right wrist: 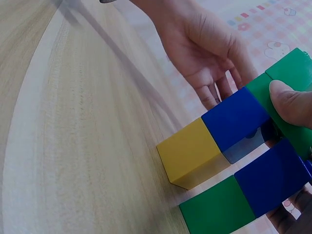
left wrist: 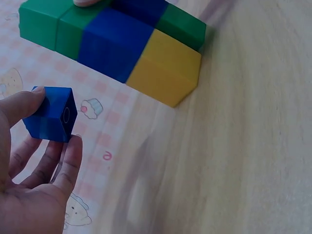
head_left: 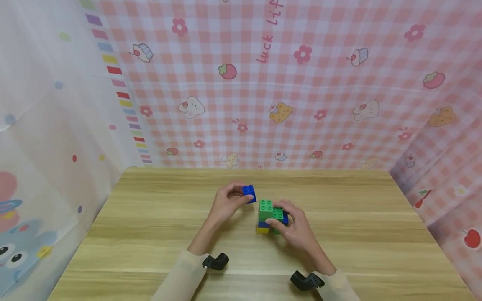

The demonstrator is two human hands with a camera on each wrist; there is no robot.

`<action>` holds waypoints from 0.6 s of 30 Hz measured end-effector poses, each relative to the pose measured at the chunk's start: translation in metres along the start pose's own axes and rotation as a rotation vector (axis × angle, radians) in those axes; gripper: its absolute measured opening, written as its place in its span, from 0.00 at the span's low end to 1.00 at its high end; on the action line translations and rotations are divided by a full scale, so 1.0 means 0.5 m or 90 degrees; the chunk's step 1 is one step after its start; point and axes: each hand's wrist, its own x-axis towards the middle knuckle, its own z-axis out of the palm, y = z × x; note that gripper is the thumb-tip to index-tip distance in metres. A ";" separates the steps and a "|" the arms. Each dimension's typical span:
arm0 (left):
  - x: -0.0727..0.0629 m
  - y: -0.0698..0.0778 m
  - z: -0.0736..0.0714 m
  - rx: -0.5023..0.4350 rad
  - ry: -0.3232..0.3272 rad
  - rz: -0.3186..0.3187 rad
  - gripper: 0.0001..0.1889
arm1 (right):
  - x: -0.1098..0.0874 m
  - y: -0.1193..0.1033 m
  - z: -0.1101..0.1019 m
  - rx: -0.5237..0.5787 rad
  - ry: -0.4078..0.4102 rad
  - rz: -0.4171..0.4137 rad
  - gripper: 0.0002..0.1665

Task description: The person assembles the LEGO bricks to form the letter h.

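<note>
In the head view my left hand (head_left: pixel 224 203) pinches a small blue toy building brick (head_left: pixel 248 190) between thumb and fingers. It is held off the table, just left of a built block of bricks (head_left: pixel 265 205). My right hand (head_left: pixel 297 228) grips that block from its right side, thumb on a green part (right wrist: pixel 267 95). Two legs show in the right wrist view: a yellow brick (right wrist: pixel 190 151) under a blue one (right wrist: pixel 236 117), and a green brick (right wrist: pixel 217 207) under another blue one (right wrist: pixel 273 175). A gap runs between the legs, and green bricks span the top.
The wooden table (head_left: pixel 150 234) lies under both hands. Behind it hangs a pink checked cloth (head_left: pixel 256 96), with a pale printed curtain (head_left: pixel 56 138) on the left. A black wrist camera (head_left: pixel 216 262) sits on the left sleeve, another black camera (head_left: pixel 306 281) on the right.
</note>
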 end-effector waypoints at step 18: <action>-0.025 0.061 -0.006 -0.035 -0.018 0.028 0.19 | -0.001 0.003 0.001 -0.001 -0.001 0.000 0.21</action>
